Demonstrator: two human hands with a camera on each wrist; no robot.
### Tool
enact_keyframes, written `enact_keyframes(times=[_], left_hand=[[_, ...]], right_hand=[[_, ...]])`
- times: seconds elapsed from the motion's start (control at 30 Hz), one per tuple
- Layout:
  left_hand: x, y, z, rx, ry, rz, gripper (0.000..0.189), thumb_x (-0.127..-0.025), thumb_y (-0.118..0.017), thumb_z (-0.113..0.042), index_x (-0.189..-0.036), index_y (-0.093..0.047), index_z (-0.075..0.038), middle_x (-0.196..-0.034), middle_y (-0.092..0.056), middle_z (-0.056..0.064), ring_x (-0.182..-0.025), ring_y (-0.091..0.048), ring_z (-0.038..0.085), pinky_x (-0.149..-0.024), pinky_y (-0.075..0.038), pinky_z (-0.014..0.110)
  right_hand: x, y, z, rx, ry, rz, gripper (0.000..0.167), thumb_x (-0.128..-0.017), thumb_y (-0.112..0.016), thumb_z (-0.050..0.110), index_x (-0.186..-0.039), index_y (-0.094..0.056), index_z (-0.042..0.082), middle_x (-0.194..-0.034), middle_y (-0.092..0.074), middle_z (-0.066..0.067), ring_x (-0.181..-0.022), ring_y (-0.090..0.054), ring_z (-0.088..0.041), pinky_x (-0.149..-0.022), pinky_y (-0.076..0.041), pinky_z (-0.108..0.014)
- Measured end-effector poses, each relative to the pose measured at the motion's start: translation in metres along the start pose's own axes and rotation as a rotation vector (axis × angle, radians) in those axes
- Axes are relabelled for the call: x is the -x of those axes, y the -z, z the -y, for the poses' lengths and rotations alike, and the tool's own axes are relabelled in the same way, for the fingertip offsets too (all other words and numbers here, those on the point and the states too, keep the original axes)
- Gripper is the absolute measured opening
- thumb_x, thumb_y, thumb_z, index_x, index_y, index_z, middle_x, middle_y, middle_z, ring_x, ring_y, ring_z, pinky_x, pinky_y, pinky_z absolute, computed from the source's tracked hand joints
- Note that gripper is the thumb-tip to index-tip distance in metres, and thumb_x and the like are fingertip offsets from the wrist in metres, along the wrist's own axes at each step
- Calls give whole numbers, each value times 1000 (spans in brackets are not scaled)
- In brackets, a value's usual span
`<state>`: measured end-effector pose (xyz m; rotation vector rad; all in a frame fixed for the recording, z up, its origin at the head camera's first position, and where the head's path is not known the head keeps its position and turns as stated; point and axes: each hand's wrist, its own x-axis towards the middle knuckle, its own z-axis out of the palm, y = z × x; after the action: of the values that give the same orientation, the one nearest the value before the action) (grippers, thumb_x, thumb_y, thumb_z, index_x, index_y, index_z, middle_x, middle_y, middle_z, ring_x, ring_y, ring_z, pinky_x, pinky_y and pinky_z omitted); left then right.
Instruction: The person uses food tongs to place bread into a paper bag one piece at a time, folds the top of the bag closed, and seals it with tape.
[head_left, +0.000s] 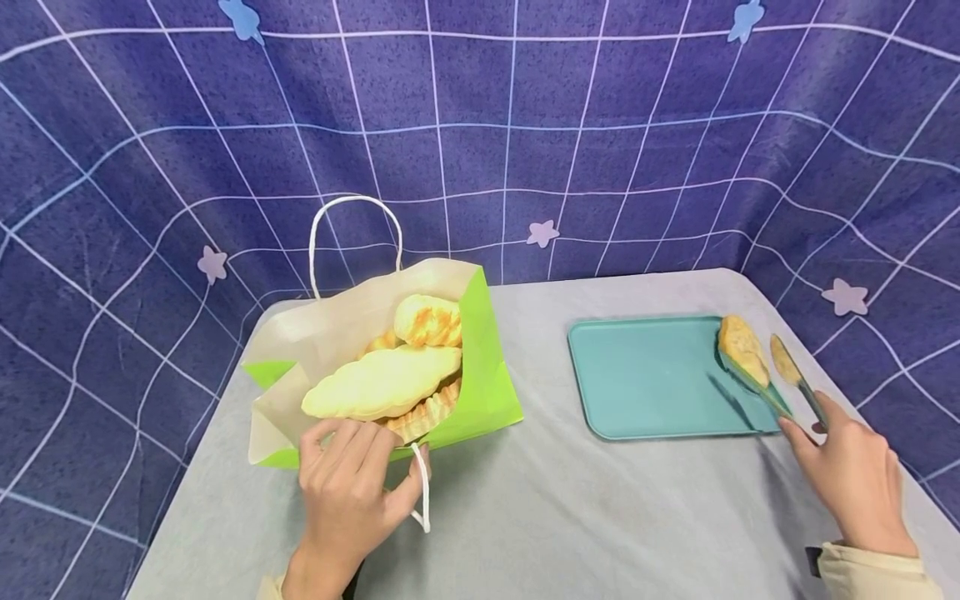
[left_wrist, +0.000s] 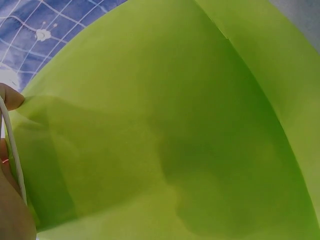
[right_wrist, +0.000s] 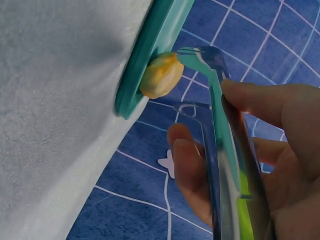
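Note:
My left hand (head_left: 348, 475) grips the near rim of a green paper bag (head_left: 487, 367), beside its white cord handle (head_left: 426, 492). Inside the bag lie a long pale bread (head_left: 382, 383), a round browned bun (head_left: 427, 321) and a ridged piece (head_left: 427, 412). On the right, my right hand (head_left: 858, 475) holds shiny metal tongs (right_wrist: 215, 100) between thumb and fingers. Their arms are spread, with a golden bread roll (head_left: 742, 346) between the tips, at the right end of a teal tray (head_left: 645, 383). One tong arm lies along the roll; the other stands apart from it.
A pale grey cloth (head_left: 540, 500) covers the table. Blue curtains (head_left: 480, 150) with a white grid and stars stand behind it and on both sides. The bag's far handle (head_left: 356, 198) sticks up at the back.

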<state>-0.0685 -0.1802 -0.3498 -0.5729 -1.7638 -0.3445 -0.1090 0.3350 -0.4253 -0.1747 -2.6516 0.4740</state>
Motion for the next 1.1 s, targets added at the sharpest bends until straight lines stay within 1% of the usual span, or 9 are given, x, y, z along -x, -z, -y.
enact_keyframes(times=[0.13, 0.3, 0.43, 0.5, 0.6, 0.8, 0.97, 1.1], left_hand=[[0, 0, 0, -1, -5, -2, 26, -83, -59, -23, -63, -53, -8, -58, -45, 1, -51, -40, 21, -69, -35, 43], [0, 0, 0, -2, -6, -1, 25, -82, -59, -22, -63, -53, -8, -58, -45, 0, -50, -39, 20, -69, -36, 43], [0, 0, 1, -3, -7, -1, 25, -82, -59, -22, -63, -53, -8, -58, -45, 0, -50, -39, 20, -69, -36, 42], [0, 0, 1, -4, -7, -2, 25, -83, -59, -22, -63, -53, -8, -58, -45, 0, -51, -39, 20, -69, -36, 43], [0, 0, 1, -2, -7, -1, 25, -82, -59, -22, -63, -53, -8, -58, -46, 0, -51, -40, 20, -69, -36, 43], [0, 0, 1, 4, -7, -8, 23, -80, -60, -21, -63, -54, -8, -59, -47, 1, -51, -40, 21, -69, -36, 43], [0, 0, 1, 2, -11, -13, 23, -79, -60, -22, -63, -53, -8, -58, -45, 0, -51, -39, 20, -69, -36, 42], [0, 0, 1, 0, -12, -12, 24, -80, -60, -22, -62, -52, -8, -58, -43, 0, -51, -39, 20, -69, -36, 42]], right_hand=[[-6, -4, -6, 14, -44, 61, 58, -85, -75, 25, -130, -55, -6, -95, -65, -35, -78, -56, -65, -54, -37, -62], [-16, -10, -14, 3, -35, 102, 58, -86, -75, 28, -128, -55, -5, -96, -65, -36, -77, -55, -65, -51, -37, -61], [-25, -15, -16, -8, -32, 143, 59, -88, -72, 30, -128, -54, -8, -97, -64, -36, -79, -56, -65, -53, -38, -61], [-28, -17, -16, -12, -26, 151, 59, -89, -71, 30, -128, -53, -10, -97, -64, -37, -81, -56, -64, -55, -39, -61], [-31, -20, -15, -17, -5, 135, 55, -88, -71, 26, -126, -55, -10, -95, -65, -37, -79, -57, -63, -56, -40, -61], [-32, -23, -14, -28, 36, 63, 46, -85, -75, 20, -122, -62, -4, -88, -67, -32, -70, -58, -59, -48, -37, -56], [-29, -22, -14, -32, 34, 40, 47, -83, -76, 19, -124, -64, -1, -87, -66, -31, -66, -57, -58, -44, -34, -49], [-24, -19, -13, -42, 35, 23, 47, -83, -76, 20, -125, -65, 3, -86, -67, -29, -66, -57, -58, -43, -33, -48]])
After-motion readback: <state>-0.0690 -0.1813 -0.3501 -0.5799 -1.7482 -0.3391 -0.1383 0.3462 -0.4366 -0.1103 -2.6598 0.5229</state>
